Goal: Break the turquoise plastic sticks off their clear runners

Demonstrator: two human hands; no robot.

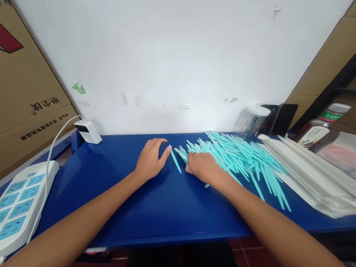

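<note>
Many thin turquoise sticks (243,152) lie in a loose, overlapping pile on the blue table (142,211). One turquoise stick (176,160) lies apart, just left of the pile, slanting between my two hands. My left hand (150,158) rests left of that stick, thumb and fingers apart; the thumb tip is right by its upper end. At the pile's left edge is my right hand (202,166), its fingers curled in and pressed together. Stick ends show around it, but whatever is between its fingertips is hidden.
White paper sleeves (318,177) are stacked on the right, before a bottle (318,129) and a clear bag (353,157). A lidded jar (255,119) stands by the wall. Left are a power strip (13,208), a corded white device (89,132) and a cardboard box (18,88).
</note>
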